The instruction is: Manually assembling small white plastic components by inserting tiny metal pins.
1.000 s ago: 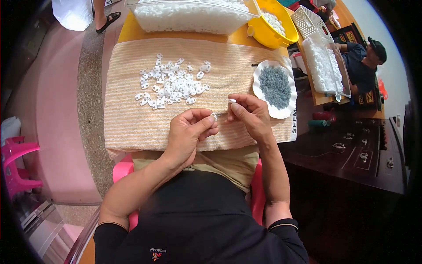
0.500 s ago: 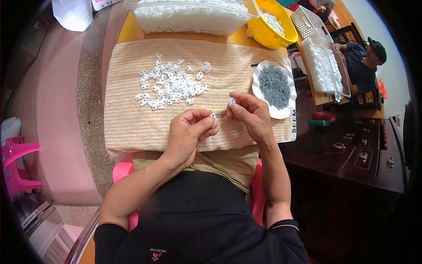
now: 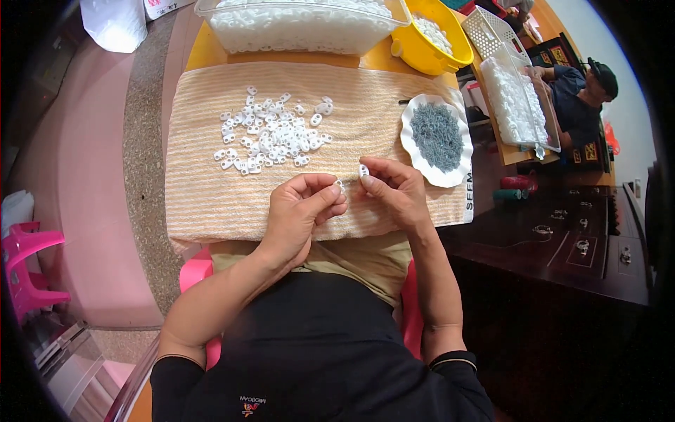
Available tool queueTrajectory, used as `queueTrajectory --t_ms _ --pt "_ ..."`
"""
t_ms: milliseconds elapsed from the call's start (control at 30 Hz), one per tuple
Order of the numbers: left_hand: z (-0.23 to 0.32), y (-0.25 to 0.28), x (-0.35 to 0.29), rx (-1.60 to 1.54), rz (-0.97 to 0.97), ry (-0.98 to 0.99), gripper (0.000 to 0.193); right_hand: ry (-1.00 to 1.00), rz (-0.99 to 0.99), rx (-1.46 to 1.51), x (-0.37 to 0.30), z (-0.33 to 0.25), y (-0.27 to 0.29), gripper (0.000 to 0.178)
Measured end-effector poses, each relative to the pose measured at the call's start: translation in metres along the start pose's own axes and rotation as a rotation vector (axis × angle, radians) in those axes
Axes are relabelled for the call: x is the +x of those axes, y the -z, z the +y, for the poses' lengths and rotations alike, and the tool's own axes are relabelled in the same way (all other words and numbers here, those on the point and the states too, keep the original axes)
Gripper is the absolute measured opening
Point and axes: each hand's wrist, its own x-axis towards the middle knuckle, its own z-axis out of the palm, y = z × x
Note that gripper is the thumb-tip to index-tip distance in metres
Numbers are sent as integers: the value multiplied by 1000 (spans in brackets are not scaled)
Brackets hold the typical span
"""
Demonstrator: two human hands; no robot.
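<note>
My left hand (image 3: 299,214) is closed in a pinch on a small white ring-shaped piece (image 3: 339,185), most of it hidden by the fingers. To its right, my right hand (image 3: 401,193) pinches a small white oval plastic piece with two holes (image 3: 363,171), held upright between thumb and forefinger. The two pieces are close together but apart. Beyond my hands, a loose pile of white two-hole plastic pieces (image 3: 281,137) lies on the striped towel (image 3: 204,204). Right of the pile, a white scalloped dish (image 3: 455,173) holds many tiny grey pieces (image 3: 437,137), too small to name.
A clear plastic tub (image 3: 302,42) full of white pieces stands at the back. Beside it is a yellow basin (image 3: 429,63) with more. Another person (image 3: 580,95) sits at the far right by a clear bin (image 3: 517,105). A pink stool (image 3: 31,271) stands at left.
My right hand has shifted slightly left, toward my left hand, and the two-hole piece in it has turned so its holes show. My left hand has barely moved.
</note>
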Motion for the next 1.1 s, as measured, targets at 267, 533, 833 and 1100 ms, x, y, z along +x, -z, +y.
queueTrajectory --t_ms 267,533,833,1100 --pt "0 -2 -1 -18 12 3 12 66 62 -112 -2 4 -4 31" --pt "0 -1 -1 -23 13 -7 12 47 68 12 -5 2 -9 30" --pt "-4 2 2 5 -33 -84 14 35 -18 34 -9 5 -21 29" --pt "-4 1 1 21 -19 -77 15 64 -13 -13 -9 1 -23 27"
